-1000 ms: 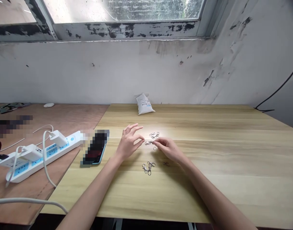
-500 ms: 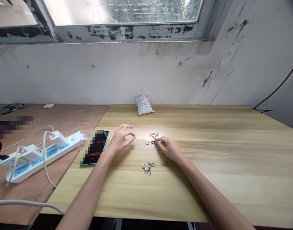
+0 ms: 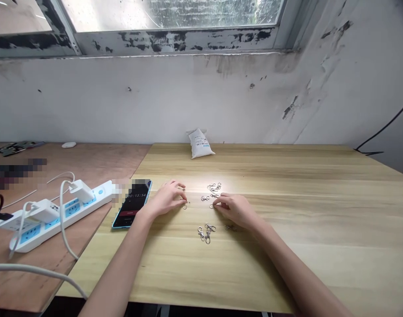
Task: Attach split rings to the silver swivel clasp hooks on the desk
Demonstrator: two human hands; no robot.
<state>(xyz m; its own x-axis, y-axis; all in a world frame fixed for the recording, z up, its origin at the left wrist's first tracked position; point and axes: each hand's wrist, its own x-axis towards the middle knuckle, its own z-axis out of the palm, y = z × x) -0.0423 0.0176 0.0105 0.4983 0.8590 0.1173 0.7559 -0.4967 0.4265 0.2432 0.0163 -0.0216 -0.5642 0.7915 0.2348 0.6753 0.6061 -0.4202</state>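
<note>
My left hand (image 3: 170,197) has thumb and forefinger closed together on a small metal ring at the fingertips. Another small metal ring (image 3: 185,207) lies on the table just below them. Across from it, my right hand (image 3: 236,208) pinches the edge of a single metal ring (image 3: 211,206) at the tabletop. Behind the right fingertips lie several metal swivel clasps (image 3: 214,187). Closer to me is a small group of lobster-claw clasps (image 3: 207,232) with rings. One more clasp (image 3: 231,227) sits partly in shadow under my right wrist.
A phone (image 3: 132,204) showing a timer lies left of my left hand. Further left, a white power strip (image 3: 69,211) with plugs and cables rests on a brown table (image 3: 99,163). A white plastic packet (image 3: 200,144) stands by the wall at the back of the wooden table (image 3: 287,176).
My left hand has lowered and its spread thumb and forefinger have closed at the rings. My right fingertips have moved from a clasp down to the single ring. The view has shifted slightly.
</note>
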